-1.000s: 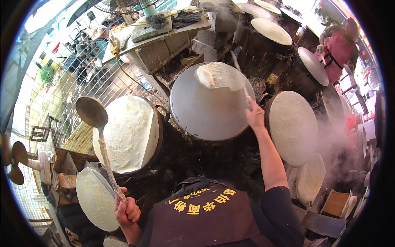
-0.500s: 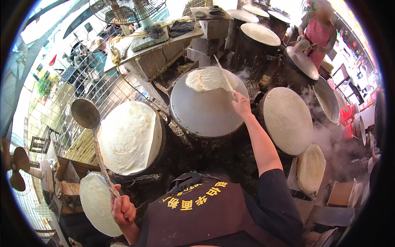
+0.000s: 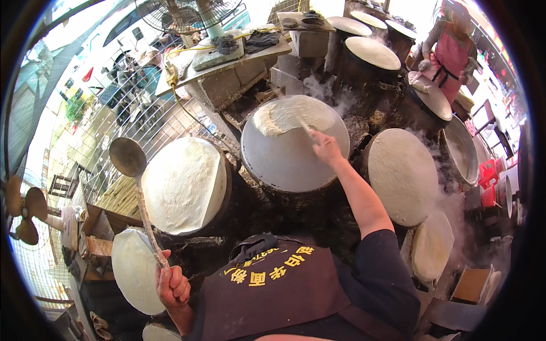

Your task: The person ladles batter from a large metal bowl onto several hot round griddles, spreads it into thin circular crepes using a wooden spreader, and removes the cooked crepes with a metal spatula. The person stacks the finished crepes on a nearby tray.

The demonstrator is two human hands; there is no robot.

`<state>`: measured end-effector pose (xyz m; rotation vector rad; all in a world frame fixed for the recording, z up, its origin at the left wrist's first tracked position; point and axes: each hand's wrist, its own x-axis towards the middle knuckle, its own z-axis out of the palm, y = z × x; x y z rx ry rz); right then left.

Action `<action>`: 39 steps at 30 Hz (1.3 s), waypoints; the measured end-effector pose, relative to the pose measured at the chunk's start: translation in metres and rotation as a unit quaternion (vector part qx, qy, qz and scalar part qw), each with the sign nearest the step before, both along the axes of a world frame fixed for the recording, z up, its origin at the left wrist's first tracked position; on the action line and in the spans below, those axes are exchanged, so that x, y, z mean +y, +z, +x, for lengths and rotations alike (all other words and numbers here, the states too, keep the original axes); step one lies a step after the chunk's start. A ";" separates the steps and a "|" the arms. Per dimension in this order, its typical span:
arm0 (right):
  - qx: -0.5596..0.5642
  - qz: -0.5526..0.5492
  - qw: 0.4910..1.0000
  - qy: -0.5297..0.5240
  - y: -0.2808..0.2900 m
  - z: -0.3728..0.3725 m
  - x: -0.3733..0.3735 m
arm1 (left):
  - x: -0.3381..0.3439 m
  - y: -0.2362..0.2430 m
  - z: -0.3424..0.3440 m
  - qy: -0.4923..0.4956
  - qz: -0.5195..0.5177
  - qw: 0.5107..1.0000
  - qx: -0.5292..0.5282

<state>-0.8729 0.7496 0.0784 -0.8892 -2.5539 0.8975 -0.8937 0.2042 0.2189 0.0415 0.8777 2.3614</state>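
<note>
My left hand (image 3: 173, 287) grips the long crusted handle of a metal ladle (image 3: 126, 156), held upright at the lower left. My right hand (image 3: 325, 146) is closed on a long thin stick (image 3: 303, 123), which lies across a pale patch of batter (image 3: 270, 119) on the back half of a grey round griddle (image 3: 290, 162). Thin white sheets cover the griddle to the left (image 3: 179, 187) and the one to the right (image 3: 401, 176). Another covered round (image 3: 133, 273) lies below the ladle.
A co-worker (image 3: 449, 57) in a pink apron stands by more steaming griddles (image 3: 372, 52) at the back right. A table (image 3: 244, 51) carrying a fan and yellow cable stands at the back left. A second fan (image 3: 34, 204) and wire fencing are at the left; red plastic items (image 3: 489, 179) are at the right.
My right hand and stick have moved leftward across the griddle, and the batter patch has shifted and spread. The co-worker's hands have moved lower. My left hand still holds the ladle.
</note>
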 end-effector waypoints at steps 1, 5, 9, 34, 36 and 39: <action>-0.034 -0.024 0.999 0.029 0.003 -0.001 -0.009 | 0.003 0.001 0.006 0.005 -0.001 1.000 -0.003; 0.032 -0.021 0.979 0.202 -0.014 0.031 -0.015 | 0.013 0.002 0.029 0.029 -0.022 0.999 0.012; 0.048 -0.096 0.986 0.131 -0.007 0.025 0.038 | 0.026 0.003 0.047 0.039 -0.034 0.998 0.037; 0.017 -0.026 0.970 0.243 0.010 0.026 0.097 | 0.072 0.021 0.100 0.073 -0.051 0.996 0.023; 0.005 -0.016 0.975 0.224 0.012 0.012 0.089 | 0.072 0.021 0.099 0.062 -0.041 0.997 0.021; -0.001 -0.028 0.953 0.302 0.010 0.028 0.086 | 0.071 0.021 0.103 0.064 -0.043 0.997 0.026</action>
